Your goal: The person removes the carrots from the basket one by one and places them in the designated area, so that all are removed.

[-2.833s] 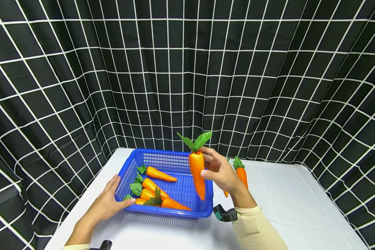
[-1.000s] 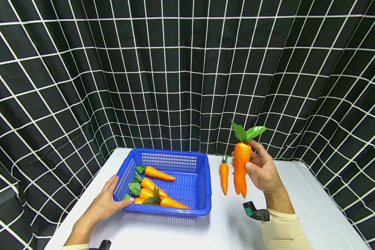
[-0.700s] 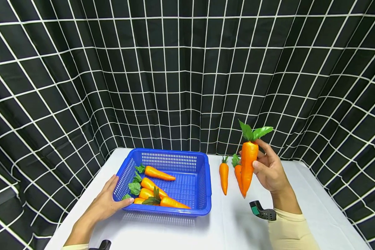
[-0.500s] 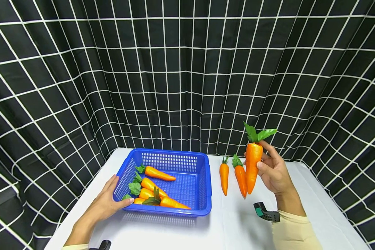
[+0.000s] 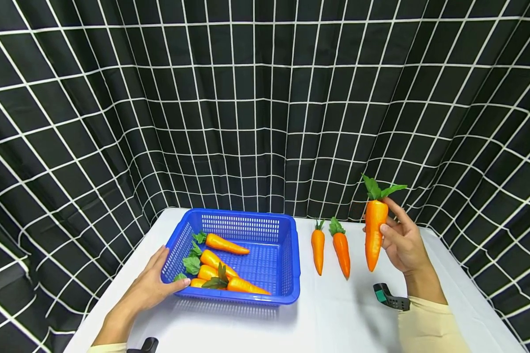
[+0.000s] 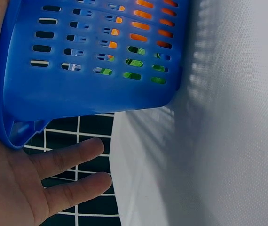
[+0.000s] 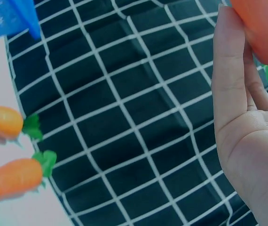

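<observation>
My right hand (image 5: pixel 405 245) pinches an orange carrot (image 5: pixel 374 233) with green leaves, thumb in front and fingers behind. The carrot hangs upright above the right part of the white table, leaves up; only part of it shows in the right wrist view. At the near left corner of a blue perforated basket (image 5: pixel 295 260) lies my left hand (image 5: pixel 146 288), its thumb over the front rim. Two of its fingers (image 6: pixel 80 190) stretch out straight past the basket in the left wrist view. Inside the basket several carrots (image 5: pixel 226 244) lie with leaves toward the left.
Two slimmer carrots, one (image 5: pixel 318 251) nearer the basket and a redder one (image 5: pixel 342 254) beside it, lie side by side on the white table (image 5: pixel 318 323), leaves toward the back. A black curtain (image 5: pixel 265 117) with white grid lines surrounds the table.
My right hand has carried the carrot from above the basket's right side rightward, past the two carrots on the table, which are now fully uncovered. My left hand has stayed at the basket.
</observation>
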`<control>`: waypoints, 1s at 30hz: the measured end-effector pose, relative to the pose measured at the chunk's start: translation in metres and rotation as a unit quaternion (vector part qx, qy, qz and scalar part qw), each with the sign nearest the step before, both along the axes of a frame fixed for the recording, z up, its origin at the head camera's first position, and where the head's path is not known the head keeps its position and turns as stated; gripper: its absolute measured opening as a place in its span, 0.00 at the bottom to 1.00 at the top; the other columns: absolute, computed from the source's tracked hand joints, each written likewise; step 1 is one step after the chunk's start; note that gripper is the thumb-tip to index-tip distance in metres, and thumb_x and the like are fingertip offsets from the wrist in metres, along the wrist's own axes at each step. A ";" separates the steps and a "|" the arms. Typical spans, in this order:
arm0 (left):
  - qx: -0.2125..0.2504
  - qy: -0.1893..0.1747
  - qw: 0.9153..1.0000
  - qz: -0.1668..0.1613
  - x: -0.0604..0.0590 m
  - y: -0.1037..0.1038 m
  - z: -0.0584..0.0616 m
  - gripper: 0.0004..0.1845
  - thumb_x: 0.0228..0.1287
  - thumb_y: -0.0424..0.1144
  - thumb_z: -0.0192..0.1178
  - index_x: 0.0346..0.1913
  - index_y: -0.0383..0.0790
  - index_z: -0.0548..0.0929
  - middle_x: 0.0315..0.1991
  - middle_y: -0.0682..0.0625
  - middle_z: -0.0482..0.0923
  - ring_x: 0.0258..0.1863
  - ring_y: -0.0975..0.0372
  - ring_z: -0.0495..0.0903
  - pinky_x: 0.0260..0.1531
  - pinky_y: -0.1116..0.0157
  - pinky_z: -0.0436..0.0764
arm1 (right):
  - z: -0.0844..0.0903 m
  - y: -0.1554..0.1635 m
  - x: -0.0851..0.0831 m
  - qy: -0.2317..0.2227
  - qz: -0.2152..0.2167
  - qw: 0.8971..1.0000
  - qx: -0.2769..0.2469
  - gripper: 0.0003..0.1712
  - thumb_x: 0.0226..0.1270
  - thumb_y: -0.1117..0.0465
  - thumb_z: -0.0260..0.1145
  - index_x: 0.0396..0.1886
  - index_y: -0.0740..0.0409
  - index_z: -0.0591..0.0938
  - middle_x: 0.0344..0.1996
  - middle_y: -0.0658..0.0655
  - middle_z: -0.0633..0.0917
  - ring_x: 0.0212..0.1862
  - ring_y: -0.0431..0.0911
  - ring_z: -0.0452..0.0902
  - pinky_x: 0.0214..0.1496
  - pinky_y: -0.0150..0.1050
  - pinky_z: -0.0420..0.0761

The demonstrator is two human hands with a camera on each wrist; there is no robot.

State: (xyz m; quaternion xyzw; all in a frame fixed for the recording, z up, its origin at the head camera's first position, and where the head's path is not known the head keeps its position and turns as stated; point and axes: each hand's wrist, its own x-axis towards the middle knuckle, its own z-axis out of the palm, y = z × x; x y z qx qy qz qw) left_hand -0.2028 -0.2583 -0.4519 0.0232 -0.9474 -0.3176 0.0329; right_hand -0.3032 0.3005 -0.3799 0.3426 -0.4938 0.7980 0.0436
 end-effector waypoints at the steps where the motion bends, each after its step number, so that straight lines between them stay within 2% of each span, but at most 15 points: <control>1: 0.000 0.000 1.000 0.000 0.000 0.000 0.000 0.61 0.51 0.64 0.67 0.76 0.33 0.47 0.75 0.36 0.41 0.69 0.35 0.48 0.61 0.35 0.54 | -0.002 0.002 -0.001 -0.003 0.003 1.000 -0.006 0.35 0.68 0.81 0.46 0.74 0.62 0.58 0.53 0.65 0.79 0.45 0.57 0.83 0.46 0.48 0.80; 6: 0.002 -0.001 1.000 -0.001 0.000 0.000 0.000 0.61 0.51 0.64 0.67 0.76 0.34 0.47 0.75 0.36 0.40 0.69 0.35 0.48 0.61 0.35 0.53 | -0.012 0.013 -0.008 -0.022 0.009 0.999 -0.024 0.34 0.70 0.81 0.45 0.75 0.65 0.55 0.53 0.65 0.80 0.44 0.58 0.83 0.44 0.48 0.80; 8: 0.002 0.000 1.000 -0.001 0.000 0.000 0.000 0.60 0.51 0.64 0.67 0.76 0.34 0.47 0.75 0.36 0.40 0.69 0.35 0.48 0.61 0.35 0.53 | -0.015 0.016 -0.010 -0.034 -0.002 0.999 -0.021 0.34 0.71 0.80 0.46 0.75 0.66 0.54 0.53 0.65 0.80 0.43 0.58 0.84 0.43 0.48 0.81; 13: 0.001 0.002 1.000 -0.003 0.000 0.001 0.000 0.60 0.51 0.64 0.67 0.76 0.34 0.47 0.75 0.37 0.40 0.69 0.35 0.48 0.60 0.35 0.53 | -0.022 0.024 -0.015 -0.076 -0.025 0.997 -0.012 0.34 0.72 0.77 0.50 0.75 0.61 0.57 0.52 0.61 0.81 0.44 0.56 0.84 0.44 0.48 0.80; 21: 0.001 0.001 1.000 -0.006 0.000 0.001 0.000 0.60 0.51 0.64 0.67 0.76 0.34 0.47 0.75 0.37 0.40 0.70 0.36 0.47 0.61 0.35 0.52 | -0.039 0.035 -0.019 -0.152 -0.065 0.986 -0.004 0.32 0.71 0.74 0.55 0.73 0.53 0.65 0.48 0.57 0.84 0.43 0.55 0.84 0.42 0.47 0.82; 24: 0.001 0.001 1.000 -0.006 0.001 0.001 0.000 0.60 0.51 0.64 0.67 0.76 0.33 0.47 0.75 0.37 0.40 0.69 0.35 0.47 0.61 0.35 0.52 | -0.046 0.038 -0.021 -0.169 -0.070 0.983 -0.006 0.33 0.71 0.73 0.55 0.73 0.52 0.65 0.46 0.58 0.85 0.41 0.55 0.85 0.40 0.47 0.83; 30: 0.004 -0.005 1.000 0.000 0.000 0.001 0.002 0.60 0.52 0.64 0.67 0.76 0.35 0.46 0.76 0.37 0.39 0.69 0.35 0.47 0.60 0.34 0.52 | -0.056 0.043 -0.029 -0.208 -0.086 0.974 0.008 0.35 0.70 0.72 0.58 0.74 0.49 0.65 0.44 0.55 0.86 0.42 0.49 0.84 0.38 0.45 0.84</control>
